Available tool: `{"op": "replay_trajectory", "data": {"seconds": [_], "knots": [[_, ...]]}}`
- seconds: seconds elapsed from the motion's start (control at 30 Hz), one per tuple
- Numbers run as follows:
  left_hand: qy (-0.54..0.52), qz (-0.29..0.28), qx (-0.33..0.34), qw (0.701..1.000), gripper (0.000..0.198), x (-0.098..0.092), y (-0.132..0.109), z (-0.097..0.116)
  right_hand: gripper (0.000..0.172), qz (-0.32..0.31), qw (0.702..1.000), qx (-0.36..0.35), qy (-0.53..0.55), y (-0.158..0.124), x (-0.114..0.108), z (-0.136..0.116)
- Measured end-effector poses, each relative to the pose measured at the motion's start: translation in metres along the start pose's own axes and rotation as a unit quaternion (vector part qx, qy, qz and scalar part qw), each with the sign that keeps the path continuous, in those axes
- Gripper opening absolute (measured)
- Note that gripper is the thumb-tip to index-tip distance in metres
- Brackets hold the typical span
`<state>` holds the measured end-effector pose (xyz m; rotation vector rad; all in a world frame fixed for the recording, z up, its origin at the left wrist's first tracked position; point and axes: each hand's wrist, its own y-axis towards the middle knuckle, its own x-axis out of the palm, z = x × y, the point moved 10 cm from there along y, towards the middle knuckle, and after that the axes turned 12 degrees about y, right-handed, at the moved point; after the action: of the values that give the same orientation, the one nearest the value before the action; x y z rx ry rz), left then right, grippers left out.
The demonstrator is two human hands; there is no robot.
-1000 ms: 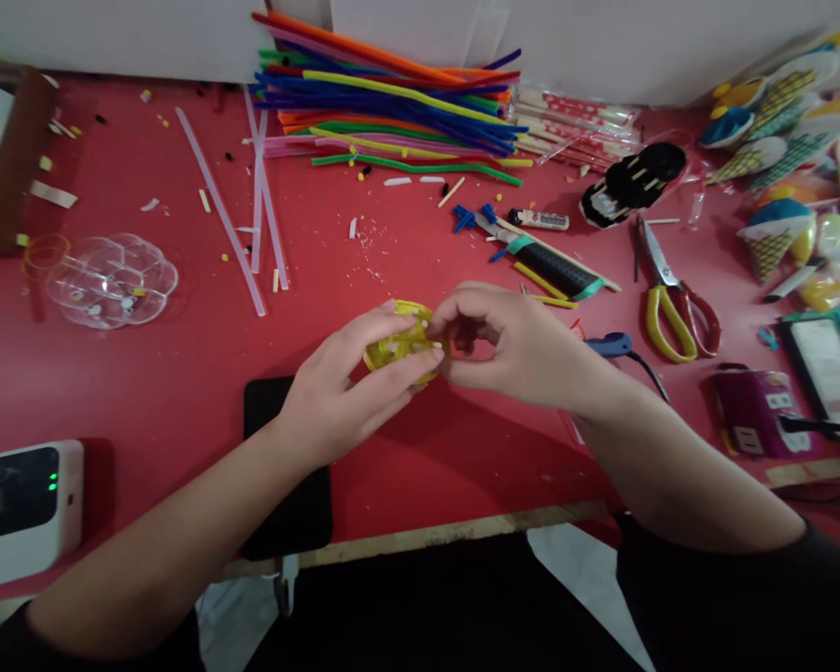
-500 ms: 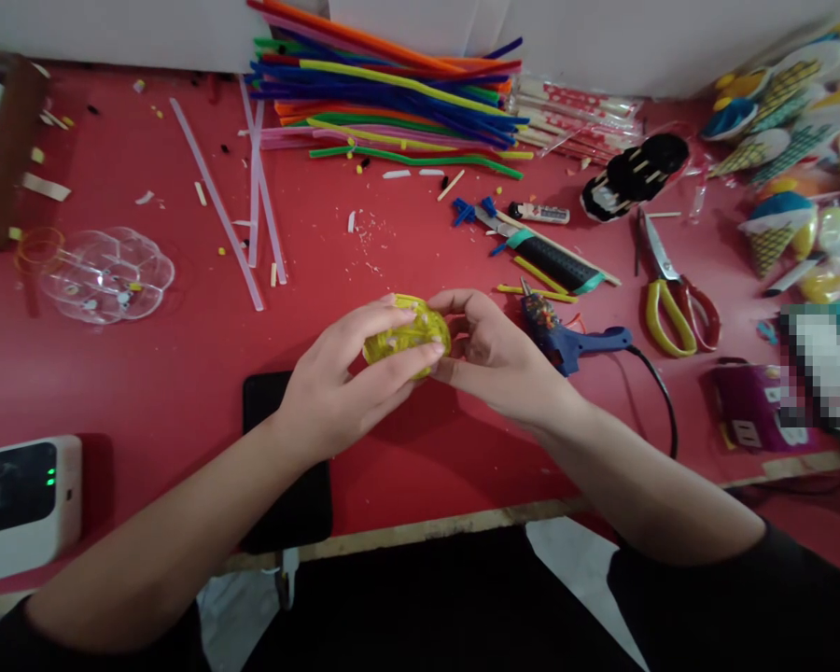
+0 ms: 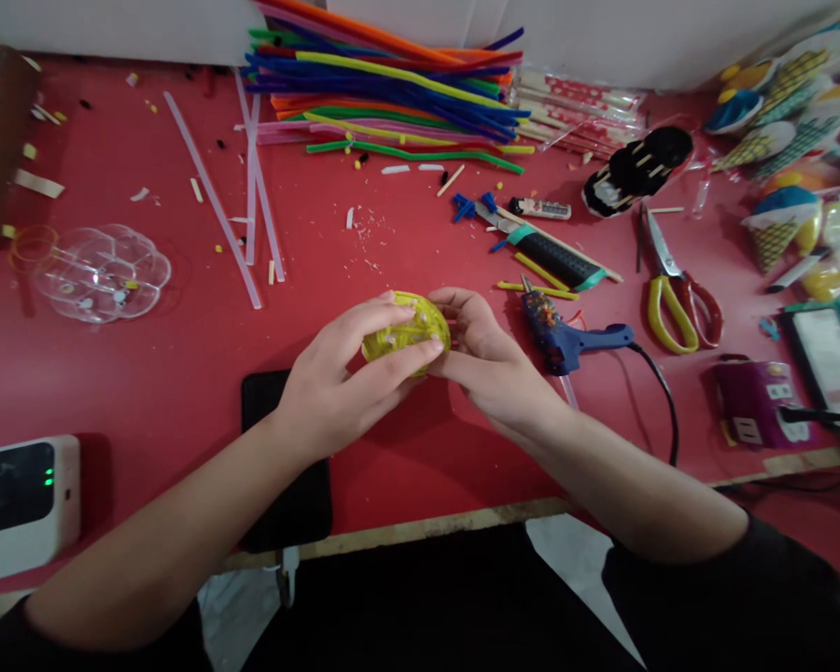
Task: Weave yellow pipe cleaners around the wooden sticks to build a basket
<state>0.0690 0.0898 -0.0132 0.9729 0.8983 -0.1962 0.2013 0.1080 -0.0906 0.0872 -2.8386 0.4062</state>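
Observation:
A small yellow, rounded, shiny piece (image 3: 413, 329) is held over the middle of the red table; its exact kind I cannot make out. My left hand (image 3: 343, 378) grips it from the left, thumb along the near side and fingers over the far side. From the right, my right hand (image 3: 486, 350) closes on its edge with curled fingers and thumb, the fingertips partly hidden behind it. A black phone-like slab (image 3: 287, 495) lies under my left wrist. Right of my right hand is a blue glue gun (image 3: 574, 343) with a black cord.
Colourful pipe cleaners (image 3: 392, 93) lie at the back, near pink translucent strips (image 3: 210, 205). A clear flower-shaped tray (image 3: 105, 271) and a white device (image 3: 24, 504) stand left. Toward the right are a cutter knife (image 3: 556, 257), scissors (image 3: 672, 289), a lighter (image 3: 540, 208) and a purple power socket (image 3: 756, 401).
My right hand and forearm have turned and shifted slightly left, uncovering part of a translucent stick under the glue gun. My left hand stays around the yellow piece.

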Motion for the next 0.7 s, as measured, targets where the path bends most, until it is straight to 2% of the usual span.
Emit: {"op": "replay_trajectory", "data": {"seconds": [0.17, 0.27, 0.37, 0.57, 0.7], "knots": [[0.001, 0.004, 0.009, 1.000, 0.035, 0.000, 0.000, 0.000, 0.054, 0.010, 1.000, -0.023, -0.014, -0.004, -0.006, -0.010], [0.003, 0.015, 0.019, 1.000, 0.036, -0.001, 0.000, 0.002, 0.053, 0.015, 0.998, -0.063, -0.021, -0.011, -0.012, -0.020], [0.002, 0.016, 0.018, 1.000, 0.035, 0.000, 0.000, 0.002, 0.049, 0.032, 0.990, -0.112, -0.079, -0.017, -0.017, -0.027], [0.001, 0.002, 0.011, 1.000, 0.037, 0.002, -0.001, 0.000, 0.044, 0.009, 0.987, -0.132, -0.087, -0.013, -0.009, -0.019], [-0.016, -0.002, 0.009, 1.000, 0.039, 0.001, -0.001, -0.001, 0.045, 0.017, 0.984, -0.148, -0.100, -0.012, -0.010, -0.023]]}}
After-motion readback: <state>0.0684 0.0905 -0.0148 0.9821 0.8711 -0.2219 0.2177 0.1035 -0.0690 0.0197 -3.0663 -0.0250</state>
